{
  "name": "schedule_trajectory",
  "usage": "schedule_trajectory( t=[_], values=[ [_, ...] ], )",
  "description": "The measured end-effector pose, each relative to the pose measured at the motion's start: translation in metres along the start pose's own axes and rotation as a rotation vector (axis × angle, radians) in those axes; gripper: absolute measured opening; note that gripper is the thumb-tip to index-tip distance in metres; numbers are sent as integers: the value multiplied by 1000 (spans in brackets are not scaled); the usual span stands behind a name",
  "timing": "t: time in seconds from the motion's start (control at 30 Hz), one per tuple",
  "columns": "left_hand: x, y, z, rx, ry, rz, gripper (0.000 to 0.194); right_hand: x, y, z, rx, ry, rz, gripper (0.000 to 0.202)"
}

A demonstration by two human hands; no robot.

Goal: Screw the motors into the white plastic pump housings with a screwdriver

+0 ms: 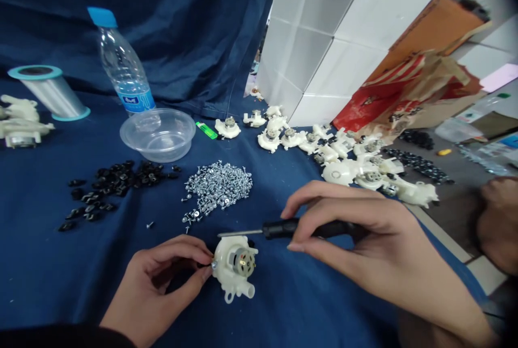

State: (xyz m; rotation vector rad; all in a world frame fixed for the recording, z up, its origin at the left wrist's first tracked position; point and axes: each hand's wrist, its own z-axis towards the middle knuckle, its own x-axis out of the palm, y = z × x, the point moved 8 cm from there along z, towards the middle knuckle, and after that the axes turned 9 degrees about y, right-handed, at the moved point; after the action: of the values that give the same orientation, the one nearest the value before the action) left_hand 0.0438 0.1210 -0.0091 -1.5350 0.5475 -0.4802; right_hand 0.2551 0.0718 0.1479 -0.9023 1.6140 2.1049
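Observation:
Near the front of the cloth lies a white plastic pump housing [225, 261] with a small round motor [244, 263] facing up. Thumb and index finger of my left hand [165, 278] pinch a small silver screw [214, 265] against its left edge; the fingers touch the housing. My right hand [356, 240] grips a screwdriver with a black handle [279, 228]. Its metal shaft points left, the tip just above the top edge of the housing. A pile of silver screws [218, 186] lies behind the left hand, with black plastic pieces [117, 181] to its left.
Behind are a clear plastic bowl [157, 137], a water bottle [125, 67], a wire spool [56, 91] and a green lighter [206, 130]. Several white pump units [340, 171] lie at back right, before a tiled pillar [315, 46]. Another person's hand [499, 218] is at far right.

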Motion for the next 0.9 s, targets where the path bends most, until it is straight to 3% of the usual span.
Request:
schedule_trajectory(
  t=[0.17, 0.3, 0.5, 0.77, 0.9],
  values=[
    [-1, -3, 0, -14, -16, -6, 9, -9, -15, -4, -58, -300, 400, 39],
    [-3, -4, 2, -29, 0, -2, 12, -2, -12, -12, -180, -385, 427, 39],
    [-2, -1, 3, -71, 68, -13, 13, 14, -1, -15, -247, -312, 284, 47],
    [-1, -4, 4, -78, 44, -12, 12, 21, 2, -13, -308, -254, 283, 50],
    [-3, -5, 2, -75, 22, -6, 10, 21, 2, -15, -270, -274, 262, 60]
  ],
)
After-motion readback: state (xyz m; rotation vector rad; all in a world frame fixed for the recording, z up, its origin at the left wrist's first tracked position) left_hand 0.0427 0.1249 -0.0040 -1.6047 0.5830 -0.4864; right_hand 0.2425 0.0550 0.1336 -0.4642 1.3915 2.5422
